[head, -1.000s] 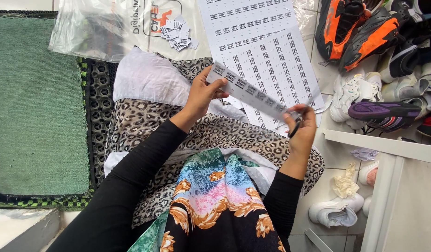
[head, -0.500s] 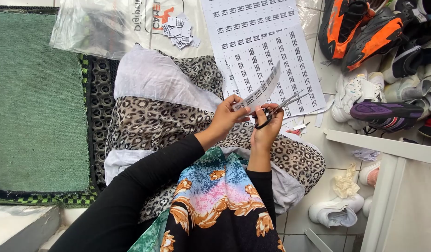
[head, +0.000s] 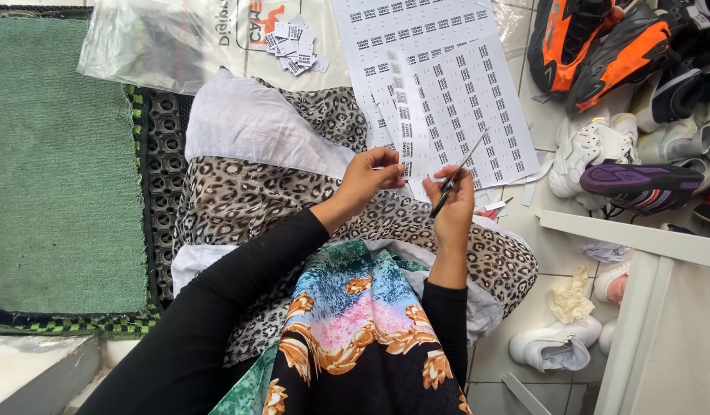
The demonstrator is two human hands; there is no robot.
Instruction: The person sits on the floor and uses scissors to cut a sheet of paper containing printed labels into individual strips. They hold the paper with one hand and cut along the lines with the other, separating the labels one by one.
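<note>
Now my left hand (head: 370, 175) pinches the paper strip (head: 401, 115) taut while my right hand (head: 453, 201) grips the scissors (head: 456, 173). I'd keep the blades square between the printed labels.

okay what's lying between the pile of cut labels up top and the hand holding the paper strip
In the head view, between the pile of cut labels and the left hand lie the edge of a clear plastic bag, then a white cloth and leopard-print fabric.
</note>
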